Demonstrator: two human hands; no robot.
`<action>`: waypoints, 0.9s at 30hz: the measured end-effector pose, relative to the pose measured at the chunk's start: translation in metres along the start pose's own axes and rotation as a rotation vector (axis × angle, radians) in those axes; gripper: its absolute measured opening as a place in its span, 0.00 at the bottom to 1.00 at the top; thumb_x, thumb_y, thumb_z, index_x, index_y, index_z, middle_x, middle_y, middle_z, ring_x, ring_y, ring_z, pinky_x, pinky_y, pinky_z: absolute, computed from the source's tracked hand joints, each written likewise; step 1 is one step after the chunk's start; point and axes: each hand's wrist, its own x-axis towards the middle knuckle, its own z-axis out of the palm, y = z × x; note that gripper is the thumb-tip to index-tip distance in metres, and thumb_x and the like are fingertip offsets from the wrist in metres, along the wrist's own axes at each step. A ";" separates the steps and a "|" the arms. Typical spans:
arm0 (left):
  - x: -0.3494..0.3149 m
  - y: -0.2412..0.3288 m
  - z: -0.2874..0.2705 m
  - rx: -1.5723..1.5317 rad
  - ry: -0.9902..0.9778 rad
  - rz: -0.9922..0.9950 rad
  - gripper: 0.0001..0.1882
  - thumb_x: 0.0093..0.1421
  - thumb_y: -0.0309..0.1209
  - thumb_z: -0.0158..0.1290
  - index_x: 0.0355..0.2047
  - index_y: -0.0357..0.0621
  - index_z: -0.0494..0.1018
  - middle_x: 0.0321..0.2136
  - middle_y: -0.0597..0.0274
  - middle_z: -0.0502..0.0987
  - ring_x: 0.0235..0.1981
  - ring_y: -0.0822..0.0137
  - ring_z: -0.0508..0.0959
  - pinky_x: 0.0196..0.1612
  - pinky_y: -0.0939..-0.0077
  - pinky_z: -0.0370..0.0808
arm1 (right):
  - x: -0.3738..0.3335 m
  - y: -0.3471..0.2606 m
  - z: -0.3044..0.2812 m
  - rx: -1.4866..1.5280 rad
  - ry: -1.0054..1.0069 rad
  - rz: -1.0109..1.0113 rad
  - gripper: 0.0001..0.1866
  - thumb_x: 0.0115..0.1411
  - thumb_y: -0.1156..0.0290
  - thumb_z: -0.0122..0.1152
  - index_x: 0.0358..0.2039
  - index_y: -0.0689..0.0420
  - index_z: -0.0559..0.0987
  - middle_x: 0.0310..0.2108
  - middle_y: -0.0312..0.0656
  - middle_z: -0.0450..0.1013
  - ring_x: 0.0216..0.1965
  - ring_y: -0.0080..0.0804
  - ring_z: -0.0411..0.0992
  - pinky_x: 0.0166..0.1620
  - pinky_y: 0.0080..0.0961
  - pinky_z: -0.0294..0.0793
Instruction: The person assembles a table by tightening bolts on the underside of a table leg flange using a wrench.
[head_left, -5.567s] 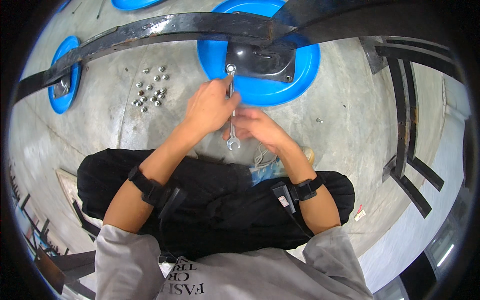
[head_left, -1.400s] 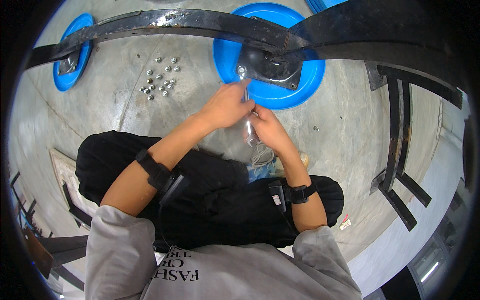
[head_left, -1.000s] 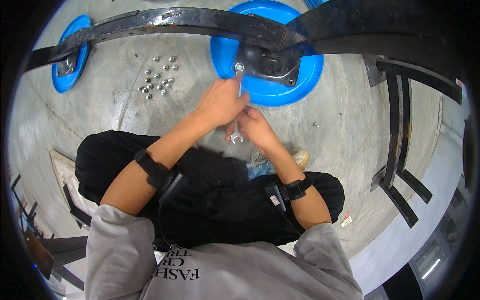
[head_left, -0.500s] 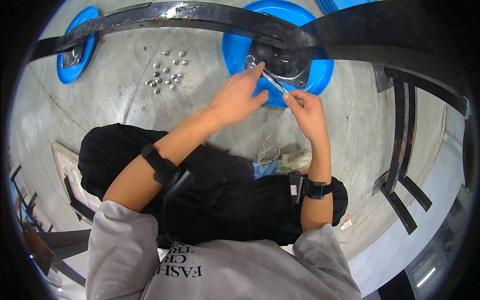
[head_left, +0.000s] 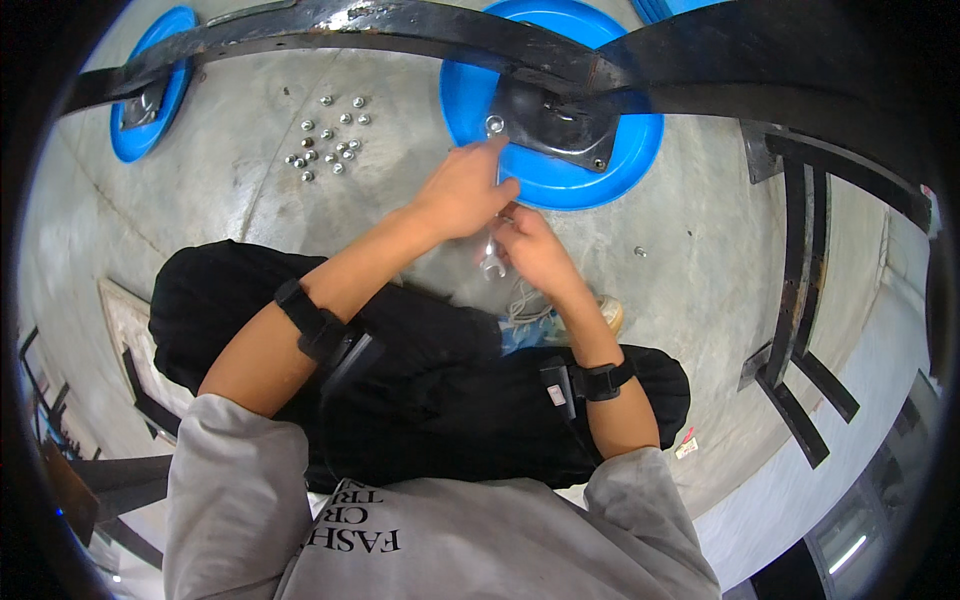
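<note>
A silver combination wrench lies with its ring end [head_left: 495,125] over the left corner of a black metal base plate [head_left: 560,125]. Its open end [head_left: 494,268] points back toward my knees. My left hand [head_left: 458,195] is closed about the shaft near the ring end, its fingers partly covering the wrench. Closer to the open end, my right hand [head_left: 535,248] grips the shaft, slightly blurred. The two hands nearly meet. Under the plate sits a round blue tray [head_left: 560,192]. Whatever fastener is inside the ring is too small to make out.
Several loose shiny nuts [head_left: 340,155] lie on the concrete floor to the left, and one small metal piece [head_left: 641,252] at right. A curved black metal beam [head_left: 400,25] crosses the far side. Black uprights [head_left: 795,250] stand at right, a second blue tray [head_left: 180,90] far left.
The wrench's open end has swung left and toward me, with my right hand moving along. My left hand has shifted slightly left and down, its thumb now nearer the right hand.
</note>
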 end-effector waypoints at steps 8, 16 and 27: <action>-0.001 -0.013 0.005 0.087 0.005 0.030 0.38 0.50 0.34 0.50 0.57 0.30 0.47 0.42 0.36 0.67 0.43 0.44 0.71 0.44 0.59 0.69 | -0.003 -0.016 0.009 0.106 -0.053 0.112 0.11 0.60 0.68 0.43 0.38 0.60 0.71 0.27 0.38 0.73 0.26 0.20 0.69 0.28 0.15 0.65; -0.051 0.084 -0.017 0.330 -0.010 0.796 0.20 0.45 0.30 0.52 0.39 0.37 0.67 0.38 0.49 0.68 0.36 0.52 0.72 0.39 0.61 0.70 | -0.003 0.001 -0.011 0.053 0.026 0.051 0.10 0.59 0.69 0.46 0.36 0.62 0.70 0.23 0.38 0.72 0.24 0.22 0.69 0.26 0.17 0.67; -0.151 0.141 -0.071 -0.640 -0.255 1.295 0.11 0.49 0.29 0.48 0.34 0.39 0.71 0.36 0.53 0.71 0.35 0.56 0.72 0.37 0.62 0.70 | -0.010 -0.008 -0.093 -0.591 0.321 -0.130 0.12 0.57 0.65 0.51 0.29 0.62 0.75 0.15 0.33 0.66 0.16 0.20 0.61 0.21 0.19 0.59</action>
